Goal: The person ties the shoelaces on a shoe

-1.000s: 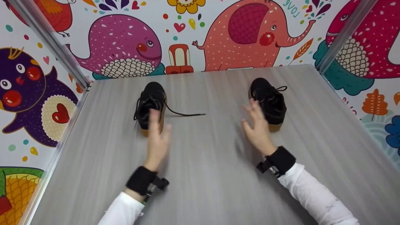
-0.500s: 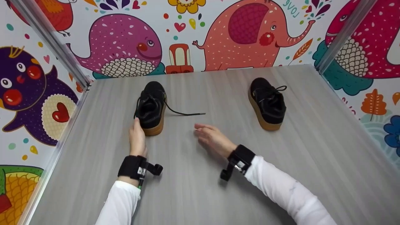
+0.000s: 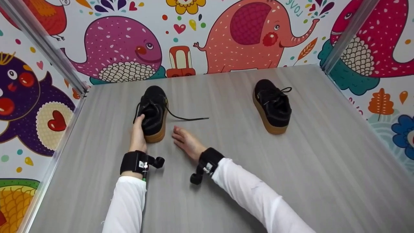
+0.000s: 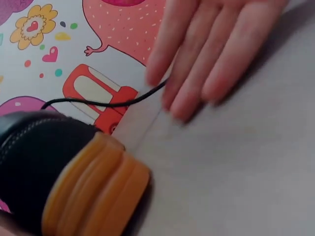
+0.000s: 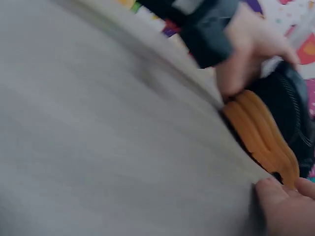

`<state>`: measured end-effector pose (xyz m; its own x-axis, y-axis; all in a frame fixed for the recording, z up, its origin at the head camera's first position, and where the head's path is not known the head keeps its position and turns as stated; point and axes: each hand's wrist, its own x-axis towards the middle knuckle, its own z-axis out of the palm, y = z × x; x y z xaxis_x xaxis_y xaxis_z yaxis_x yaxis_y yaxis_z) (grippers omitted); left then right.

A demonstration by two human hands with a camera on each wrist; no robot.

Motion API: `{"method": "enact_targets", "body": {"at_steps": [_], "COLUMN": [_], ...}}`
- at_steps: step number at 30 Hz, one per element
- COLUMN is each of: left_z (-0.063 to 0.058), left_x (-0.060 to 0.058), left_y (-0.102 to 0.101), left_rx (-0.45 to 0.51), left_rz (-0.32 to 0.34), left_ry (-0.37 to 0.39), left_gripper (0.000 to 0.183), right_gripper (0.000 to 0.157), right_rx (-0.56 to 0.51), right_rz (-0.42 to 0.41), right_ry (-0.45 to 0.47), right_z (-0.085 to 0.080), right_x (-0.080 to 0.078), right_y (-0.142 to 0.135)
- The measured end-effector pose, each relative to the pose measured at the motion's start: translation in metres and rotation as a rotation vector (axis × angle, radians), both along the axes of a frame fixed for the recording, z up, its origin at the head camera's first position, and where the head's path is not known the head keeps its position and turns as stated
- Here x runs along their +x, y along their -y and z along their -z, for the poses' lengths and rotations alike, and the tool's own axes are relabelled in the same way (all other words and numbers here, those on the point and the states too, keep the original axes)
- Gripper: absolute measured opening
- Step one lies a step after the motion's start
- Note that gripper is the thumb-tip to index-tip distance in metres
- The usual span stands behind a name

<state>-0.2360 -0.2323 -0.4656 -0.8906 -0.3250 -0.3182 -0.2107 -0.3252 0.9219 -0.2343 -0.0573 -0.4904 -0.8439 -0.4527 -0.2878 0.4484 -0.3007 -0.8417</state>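
A black lace-up shoe with a tan sole (image 3: 155,114) stands on the left, toe pointing away. One loose lace (image 3: 190,119) trails from it to the right. My left hand (image 3: 137,136) grips this shoe's left side near the heel, thumb at the collar; its other fingers are mostly hidden in the head view. Right of the heel is my right hand (image 3: 189,144), fingers extended and apart from the shoe in the head view. The left wrist view shows the right hand's fingers (image 4: 194,64) near the lace. A matching shoe (image 3: 272,106), its lace looped, stands farther right.
Both shoes stand on a grey wood-grain surface (image 3: 226,129). Behind it rises a wall panel (image 3: 190,32) printed with cartoon animals. More printed panels border the left and right sides, with metal corner posts (image 3: 351,35) between them.
My left hand went from behind the left shoe to its left side, and its thumb reached the collar. From beside the right shoe, my right hand swept left towards the left shoe's heel.
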Motion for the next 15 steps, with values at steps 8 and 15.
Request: {"method": "enact_targets", "body": {"at_steps": [8, 15], "left_z": [0.000, 0.001], "left_x": [-0.002, 0.002], "left_y": [-0.008, -0.023], "left_rx": [0.016, 0.052], "left_rz": [-0.126, -0.118], "left_ry": [-0.011, -0.018], "left_gripper": [0.020, 0.047], "right_gripper": [0.055, 0.056], "right_rx": [0.130, 0.234], "right_rz": [-0.085, -0.078], "right_ry": [-0.136, -0.232], "right_z": [-0.013, -0.011], "right_x": [0.001, 0.002], "right_y": [0.034, 0.029]}}
